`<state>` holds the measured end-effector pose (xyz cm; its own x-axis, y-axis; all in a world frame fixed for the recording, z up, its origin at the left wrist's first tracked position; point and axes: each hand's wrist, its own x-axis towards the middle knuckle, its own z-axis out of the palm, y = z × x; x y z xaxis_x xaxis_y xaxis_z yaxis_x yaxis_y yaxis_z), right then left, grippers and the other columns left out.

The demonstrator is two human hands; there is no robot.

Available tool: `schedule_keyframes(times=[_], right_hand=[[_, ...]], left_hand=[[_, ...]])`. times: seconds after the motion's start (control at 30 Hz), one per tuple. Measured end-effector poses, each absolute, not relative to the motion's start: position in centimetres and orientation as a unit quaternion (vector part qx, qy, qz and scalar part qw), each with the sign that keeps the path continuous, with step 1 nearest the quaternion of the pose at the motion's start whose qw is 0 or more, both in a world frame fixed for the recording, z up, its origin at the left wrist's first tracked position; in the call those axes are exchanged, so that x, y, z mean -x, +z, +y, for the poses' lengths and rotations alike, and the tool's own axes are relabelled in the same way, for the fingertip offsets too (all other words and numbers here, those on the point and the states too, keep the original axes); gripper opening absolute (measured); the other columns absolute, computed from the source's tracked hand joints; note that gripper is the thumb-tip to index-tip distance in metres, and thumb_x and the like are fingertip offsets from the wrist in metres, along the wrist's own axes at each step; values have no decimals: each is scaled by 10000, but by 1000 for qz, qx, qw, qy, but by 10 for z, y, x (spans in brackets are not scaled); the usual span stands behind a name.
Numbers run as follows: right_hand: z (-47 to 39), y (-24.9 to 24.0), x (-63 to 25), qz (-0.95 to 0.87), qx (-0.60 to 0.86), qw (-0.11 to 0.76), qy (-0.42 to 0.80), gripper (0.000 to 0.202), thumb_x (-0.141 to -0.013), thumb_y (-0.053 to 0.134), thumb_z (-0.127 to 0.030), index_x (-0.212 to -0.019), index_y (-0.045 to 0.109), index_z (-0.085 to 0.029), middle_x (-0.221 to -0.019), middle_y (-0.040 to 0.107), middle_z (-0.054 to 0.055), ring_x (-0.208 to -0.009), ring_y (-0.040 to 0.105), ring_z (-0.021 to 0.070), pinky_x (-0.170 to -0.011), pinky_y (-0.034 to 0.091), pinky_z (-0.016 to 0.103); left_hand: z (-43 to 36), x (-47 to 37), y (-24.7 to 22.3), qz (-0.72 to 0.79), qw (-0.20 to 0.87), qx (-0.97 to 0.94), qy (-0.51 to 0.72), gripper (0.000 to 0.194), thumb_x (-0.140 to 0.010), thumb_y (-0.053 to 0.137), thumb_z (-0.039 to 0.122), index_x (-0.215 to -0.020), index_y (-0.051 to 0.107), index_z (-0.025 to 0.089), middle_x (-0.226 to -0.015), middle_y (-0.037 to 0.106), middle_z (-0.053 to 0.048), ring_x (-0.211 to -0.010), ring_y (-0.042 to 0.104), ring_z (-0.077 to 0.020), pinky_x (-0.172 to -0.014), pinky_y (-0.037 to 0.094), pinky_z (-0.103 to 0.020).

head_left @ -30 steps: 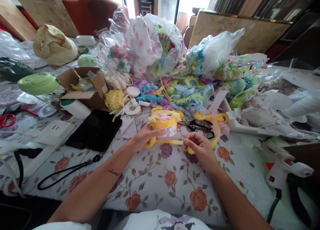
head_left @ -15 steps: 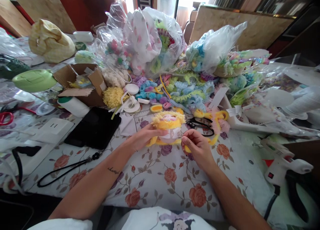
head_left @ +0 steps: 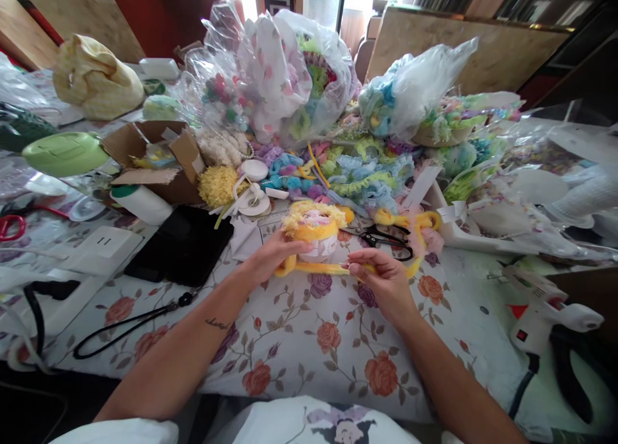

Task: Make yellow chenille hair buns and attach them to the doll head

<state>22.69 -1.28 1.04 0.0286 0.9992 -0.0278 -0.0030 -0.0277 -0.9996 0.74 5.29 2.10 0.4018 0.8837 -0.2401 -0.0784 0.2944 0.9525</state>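
Observation:
My left hand (head_left: pixel 276 254) is wrapped round the near left side of a small round piece (head_left: pixel 321 248), white and lacy below, with a fluffy yellow rim on top. A yellow fuzzy strip (head_left: pixel 321 268) runs along the piece's near side toward my right hand (head_left: pixel 379 273), whose thumb and fingers are pinched on it. Something small and thin shows at those fingertips, too small to name. Black-handled scissors (head_left: pixel 381 235) lie just beyond my right hand, blades toward the round piece.
A black tablet (head_left: pixel 181 244) and a white power strip (head_left: pixel 103 251) lie at left. Bagged yarn and trims (head_left: pixel 299 77) pile up behind. A glue gun (head_left: pixel 541 309) stands at right, near a white tray (head_left: pixel 463 238).
The round piece and my left hand have shifted slightly left, away from my right hand. More of the scissors and of the yellow strip between the hands now shows.

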Motion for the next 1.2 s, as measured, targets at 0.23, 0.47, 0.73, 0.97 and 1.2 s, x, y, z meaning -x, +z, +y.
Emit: schedule_keyframes(times=[0.23, 0.47, 0.73, 0.97, 1.2], right_hand=[[-13, 19, -219, -553, 545, 455, 436, 191, -786, 709, -380, -789, 653, -197, -612, 568, -16, -499, 459, 100, -462, 369, 232], [-8, 23, -218, -555, 514, 456, 468, 220, -811, 686, -376, -959, 716, -216, -781, 689, 33, -699, 635, 181, -625, 503, 287], [0, 39, -212, -601, 493, 456, 434, 128, -899, 582, -344, -916, 629, -226, -873, 718, 63, -874, 688, 230, -768, 523, 336], [5, 60, -211, -646, 416, 370, 522, 147, -852, 649, -337, -852, 715, -206, -861, 708, 57, -822, 664, 203, -728, 538, 309], [15, 60, -189, -548, 386, 404, 622, 191, -764, 732, -351, -848, 736, -180, -798, 715, 48, -724, 682, 176, -694, 580, 315]], left_hand=[[52, -9, 21, 406, 648, -522, 379, 382, -663, 801, 290, -1029, 714, 223, -949, 732, -42, -968, 654, -236, -774, 524, -266], [53, -10, 18, 386, 656, -517, 391, 374, -686, 782, 279, -1046, 698, 217, -1011, 725, -49, -973, 662, -247, -807, 539, -298], [57, -8, 14, 374, 686, -477, 402, 506, -652, 813, 280, -1138, 680, 242, -1125, 715, -53, -1040, 661, -257, -798, 556, -285], [57, -7, 17, 371, 695, -464, 406, 439, -676, 795, 286, -1103, 702, 244, -1074, 729, -52, -982, 677, -232, -750, 553, -252], [55, -12, 20, 348, 731, -429, 401, 267, -664, 793, 258, -899, 723, 150, -780, 722, -45, -719, 678, -184, -652, 534, -258]])
